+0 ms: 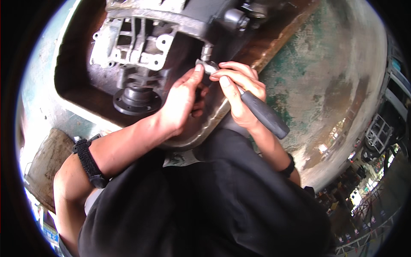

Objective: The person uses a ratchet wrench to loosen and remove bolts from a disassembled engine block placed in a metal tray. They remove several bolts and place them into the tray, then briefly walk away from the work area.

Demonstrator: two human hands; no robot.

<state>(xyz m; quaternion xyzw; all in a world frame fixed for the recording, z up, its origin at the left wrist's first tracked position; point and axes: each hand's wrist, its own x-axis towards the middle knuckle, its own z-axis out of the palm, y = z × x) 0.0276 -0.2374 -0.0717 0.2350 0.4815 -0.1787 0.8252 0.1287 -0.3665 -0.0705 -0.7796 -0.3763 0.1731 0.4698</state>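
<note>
A ratchet wrench (265,115) with a thick dark grey handle slants down to the right. Its metal head carries a shiny socket (206,52), which points up to the lower edge of a metal gearbox housing (150,25); whether it sits on a bolt there I cannot tell. My right hand (244,88) is closed around the wrench's shank, just above the grip. My left hand (184,94) pinches the ratchet head, thumb on top and the other fingers curled below it. Left of my left hand, a round black flange (137,100) with holes sticks out from the gearbox.
The gearbox lies in a large, worn metal tray (64,105) with a raised rim. Around the tray spreads a stained floor with green patches (317,85). A brownish cylindrical object (49,160) stands at the left. My knees in black trousers (205,192) are close to the tray's near rim.
</note>
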